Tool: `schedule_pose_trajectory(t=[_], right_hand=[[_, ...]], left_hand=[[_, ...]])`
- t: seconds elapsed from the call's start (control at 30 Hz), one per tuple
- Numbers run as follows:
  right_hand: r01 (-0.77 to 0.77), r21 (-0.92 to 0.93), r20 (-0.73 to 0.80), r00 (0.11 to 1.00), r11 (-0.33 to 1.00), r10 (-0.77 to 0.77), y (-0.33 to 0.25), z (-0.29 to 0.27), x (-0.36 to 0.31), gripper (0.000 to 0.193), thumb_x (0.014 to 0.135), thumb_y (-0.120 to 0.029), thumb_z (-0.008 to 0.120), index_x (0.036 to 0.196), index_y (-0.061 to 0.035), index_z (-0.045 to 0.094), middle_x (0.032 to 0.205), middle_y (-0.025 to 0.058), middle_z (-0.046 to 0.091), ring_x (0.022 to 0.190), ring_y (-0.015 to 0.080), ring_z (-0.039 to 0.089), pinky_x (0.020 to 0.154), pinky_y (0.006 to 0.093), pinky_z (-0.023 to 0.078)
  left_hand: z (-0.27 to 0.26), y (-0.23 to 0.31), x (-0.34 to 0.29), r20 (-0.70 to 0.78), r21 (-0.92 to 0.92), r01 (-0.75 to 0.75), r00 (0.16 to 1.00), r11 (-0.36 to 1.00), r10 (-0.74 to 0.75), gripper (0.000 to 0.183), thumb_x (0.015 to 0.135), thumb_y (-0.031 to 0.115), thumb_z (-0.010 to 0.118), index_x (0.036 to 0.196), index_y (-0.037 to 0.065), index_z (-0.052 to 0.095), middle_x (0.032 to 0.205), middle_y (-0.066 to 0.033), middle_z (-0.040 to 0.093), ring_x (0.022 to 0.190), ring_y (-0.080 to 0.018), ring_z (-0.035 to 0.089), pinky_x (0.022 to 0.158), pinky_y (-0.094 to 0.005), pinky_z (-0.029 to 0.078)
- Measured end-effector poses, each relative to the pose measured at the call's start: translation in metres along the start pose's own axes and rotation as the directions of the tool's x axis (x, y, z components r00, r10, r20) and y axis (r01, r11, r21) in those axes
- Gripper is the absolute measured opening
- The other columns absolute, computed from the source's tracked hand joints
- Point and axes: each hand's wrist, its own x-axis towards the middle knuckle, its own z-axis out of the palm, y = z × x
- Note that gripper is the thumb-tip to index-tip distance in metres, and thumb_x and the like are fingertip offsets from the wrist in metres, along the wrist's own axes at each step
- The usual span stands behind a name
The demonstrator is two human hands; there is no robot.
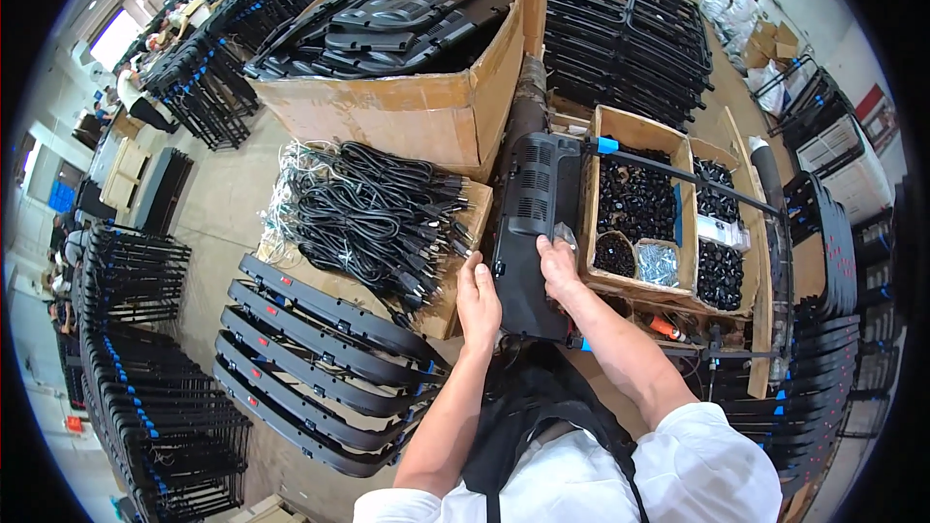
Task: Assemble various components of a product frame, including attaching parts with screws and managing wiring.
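In front of me lies a long black plastic cover (528,276) with vent slots toward its far end, sitting on a dark frame. My left hand (479,305) rests flat against the cover's left edge, fingers stretched out and holding nothing. My right hand (559,266) is closed at the cover's right edge, its thumb on top and the other fingers partly hidden. Beside those fingers is a small clear or greyish piece (566,232), too small to name. A black tube frame (683,174) with blue tape at its corner stretches right from the cover, over the parts box.
To the right, a divided wooden box (591,184) holds black plastic parts and silver screws (658,264). Bundled black power cords (363,208) lie left on cardboard. Curved black panels (320,353) stand nearer. A large carton (387,116) of black covers is behind; stacked frames (620,29) surround.
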Motion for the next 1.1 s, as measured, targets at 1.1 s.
schedule_pose_trajectory(t=[1.1], right_hand=[[-0.31, 0.525, -0.25, 0.834, 0.792, 0.492, 0.224, -0.324, -0.151, 0.031, 0.101, -0.019, 0.063, 0.123, 0.0022, 0.067, 0.091, 0.0072, 0.071, 0.075, 0.014, 0.066, 0.062, 0.029, 0.054]], left_hand=[[0.294, -0.142, -0.031, 0.813, -0.333, -0.861, -0.469, 0.385, -0.345, 0.027, 0.094, 0.006, 0.055, 0.12, 0.009, 0.06, 0.126, -0.0282, 0.062, 0.117, -0.0419, 0.067, 0.092, -0.0521, 0.057]])
